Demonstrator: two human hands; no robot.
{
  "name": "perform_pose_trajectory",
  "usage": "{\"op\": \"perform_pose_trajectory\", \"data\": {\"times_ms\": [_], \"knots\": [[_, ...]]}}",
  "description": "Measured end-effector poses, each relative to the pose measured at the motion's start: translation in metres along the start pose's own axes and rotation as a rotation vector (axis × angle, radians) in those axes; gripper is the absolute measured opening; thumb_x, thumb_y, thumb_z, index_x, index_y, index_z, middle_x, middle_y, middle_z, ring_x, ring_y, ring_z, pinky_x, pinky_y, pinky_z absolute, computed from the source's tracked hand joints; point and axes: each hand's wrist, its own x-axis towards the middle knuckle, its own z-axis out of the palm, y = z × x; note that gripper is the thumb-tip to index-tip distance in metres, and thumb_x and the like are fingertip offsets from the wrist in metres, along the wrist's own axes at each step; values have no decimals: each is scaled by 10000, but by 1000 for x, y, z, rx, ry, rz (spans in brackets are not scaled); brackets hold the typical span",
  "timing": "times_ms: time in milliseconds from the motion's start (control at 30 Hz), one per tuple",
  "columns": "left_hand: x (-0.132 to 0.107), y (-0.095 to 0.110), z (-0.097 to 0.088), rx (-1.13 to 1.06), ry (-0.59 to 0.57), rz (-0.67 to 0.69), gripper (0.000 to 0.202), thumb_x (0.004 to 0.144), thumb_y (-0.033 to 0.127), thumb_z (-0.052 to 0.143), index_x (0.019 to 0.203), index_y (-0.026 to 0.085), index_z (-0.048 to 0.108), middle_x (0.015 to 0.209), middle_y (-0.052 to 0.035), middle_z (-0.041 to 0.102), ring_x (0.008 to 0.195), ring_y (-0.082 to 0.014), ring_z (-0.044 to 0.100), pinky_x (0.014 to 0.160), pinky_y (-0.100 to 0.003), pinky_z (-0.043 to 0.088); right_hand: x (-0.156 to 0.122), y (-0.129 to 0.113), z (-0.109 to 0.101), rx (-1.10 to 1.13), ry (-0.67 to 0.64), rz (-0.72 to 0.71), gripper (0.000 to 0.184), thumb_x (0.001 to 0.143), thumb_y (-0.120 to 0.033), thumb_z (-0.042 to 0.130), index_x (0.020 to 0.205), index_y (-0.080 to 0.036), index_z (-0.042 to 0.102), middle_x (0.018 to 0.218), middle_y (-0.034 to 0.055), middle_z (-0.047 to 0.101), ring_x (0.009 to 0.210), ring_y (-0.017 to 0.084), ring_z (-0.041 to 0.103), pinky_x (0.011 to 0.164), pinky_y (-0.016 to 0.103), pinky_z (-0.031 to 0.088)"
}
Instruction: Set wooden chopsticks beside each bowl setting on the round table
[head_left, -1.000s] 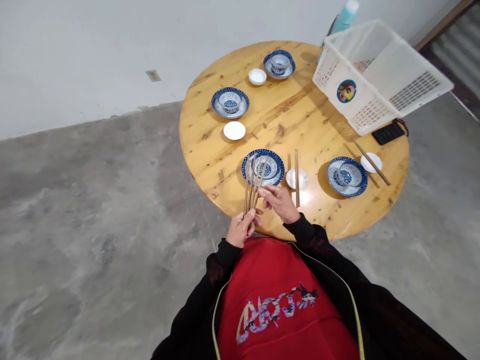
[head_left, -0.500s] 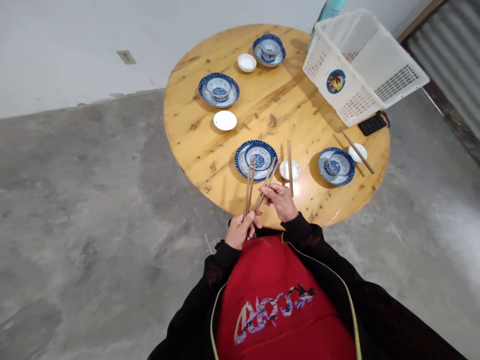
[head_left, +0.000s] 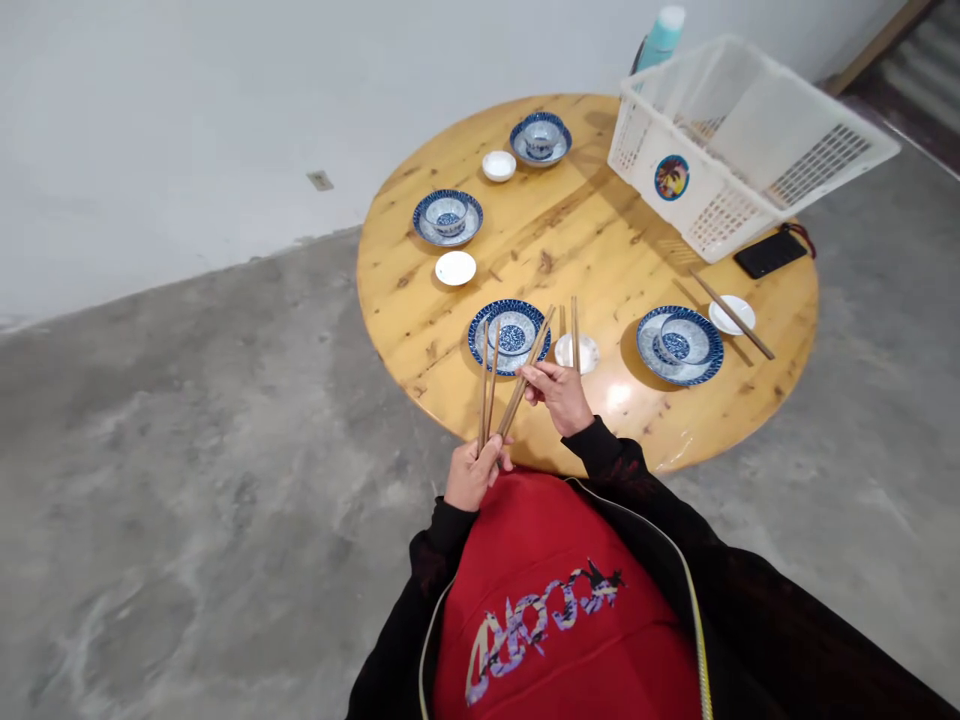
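Note:
Near the table's front edge, my left hand (head_left: 472, 472) is closed around the lower ends of wooden chopsticks (head_left: 487, 390), which point up and away from me. My right hand (head_left: 559, 396) pinches another pair of chopsticks (head_left: 534, 355) partway along. The lower ends of that pair reach down to my left hand. Beyond the chopsticks sits a blue-and-white plate (head_left: 480, 362) with a patterned bowl (head_left: 513, 334) on it. To its right, a pair of chopsticks (head_left: 575, 330) lies across a small white dish (head_left: 587, 354), partly behind my right hand.
On the round wooden table (head_left: 420, 350), a plate (head_left: 646, 350) with a bowl stands at right, beside a dish (head_left: 724, 318) with chopsticks (head_left: 735, 315) across it. More settings lie at the far left. A white plastic basket (head_left: 739, 215), phone (head_left: 770, 254) and blue bottle (head_left: 661, 40) are at the back right.
My view has shifted, so the table appears lower in the picture. The tips of the chopsticks in my right hand have come closer together. Both hands keep their hold.

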Motion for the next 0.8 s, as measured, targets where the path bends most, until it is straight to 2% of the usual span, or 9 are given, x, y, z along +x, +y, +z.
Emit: {"op": "perform_pose_trajectory", "data": {"times_ms": [200, 467, 567, 667, 800], "knots": [[-2, 0, 12, 7, 32, -16, 523, 831, 610, 584, 929, 105, 676, 591, -3, 613, 374, -43, 363, 393, -213, 240, 2, -1, -12, 20, -50, 36, 396, 678, -545, 755, 751, -162, 689, 549, -14, 578, 493, 95, 498, 474, 223, 404], [-6, -6, 22, 27, 59, -23, 486, 842, 591, 574, 913, 120, 666, 585, 9, 597, 370, -51, 345, 398, -220, 226, 2, 10, -25, 66, -72, 61, 388, 695, -514, 762, 801, -145, 708, 557, -12, 582, 498, 94, 507, 476, 218, 398], [-11, -11, 25, 132, 133, 15, 466, 865, 583, 534, 778, 145, 665, 575, 0, 588, 391, -70, 362, 424, -229, 267, -1, 14, -24, 70, -67, 68, 368, 706, -517, 749, 761, -158, 689, 570, -6, 596, 502, 98, 517, 482, 220, 410], [-20, -15, 27, 337, 256, 124, 470, 906, 526, 493, 612, 178, 611, 638, -38, 637, 496, -116, 495, 524, -246, 367, -9, 19, -16, 39, -89, 71, 362, 713, -522, 736, 672, -174, 642, 547, -2, 598, 480, 100, 514, 470, 222, 414], [-39, -22, 24, 576, 403, 233, 384, 942, 418, 470, 659, 210, 626, 635, -40, 645, 566, -157, 577, 618, -267, 404, -25, 31, 6, -10, -166, 104, 356, 720, -515, 714, 616, -195, 597, 501, -2, 584, 442, 109, 502, 449, 236, 418]]}}
